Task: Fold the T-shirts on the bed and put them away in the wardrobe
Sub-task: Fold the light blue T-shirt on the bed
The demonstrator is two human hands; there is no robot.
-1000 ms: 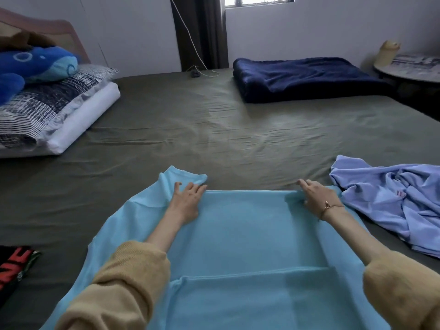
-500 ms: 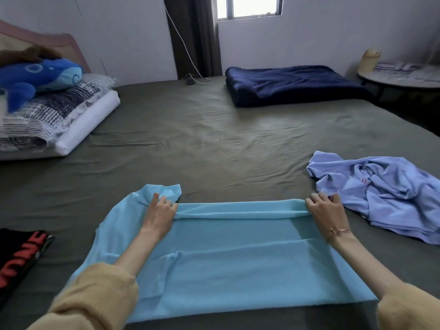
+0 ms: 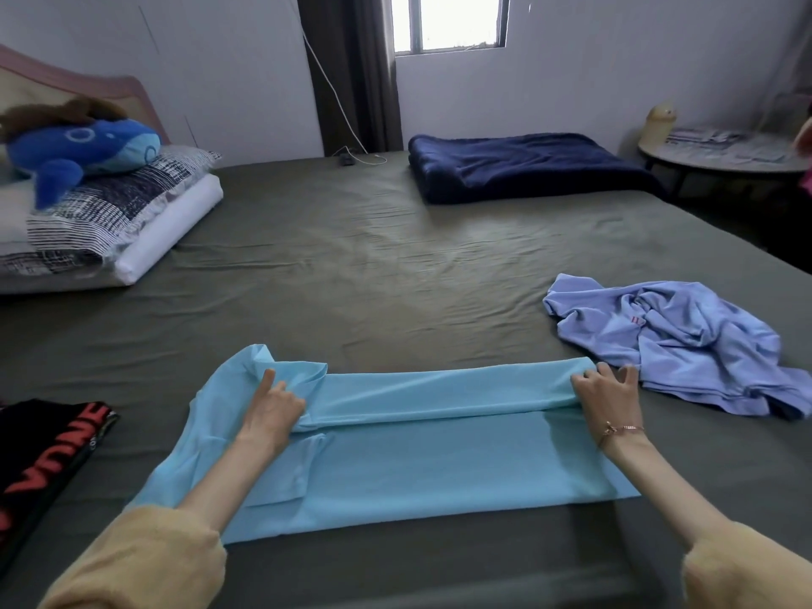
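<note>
A light blue T-shirt (image 3: 422, 459) lies flat on the bed in front of me, its far edge folded toward me into a long band. My left hand (image 3: 272, 406) grips the left end of that band, next to a loose sleeve. My right hand (image 3: 608, 395) grips the right end. A crumpled lavender T-shirt (image 3: 685, 345) lies just right of my right hand. A black shirt with red lettering (image 3: 44, 450) sits at the left edge.
The bed has a grey-green sheet (image 3: 373, 265). Pillows and a blue plush toy (image 3: 79, 156) are stacked at the far left. A folded navy blanket (image 3: 527, 167) lies at the far side. A round side table (image 3: 720, 156) stands at the right.
Both hands have pulled the far edge of the light blue T-shirt toward me, and the folded band is now wider. The camera has tilted up slightly.
</note>
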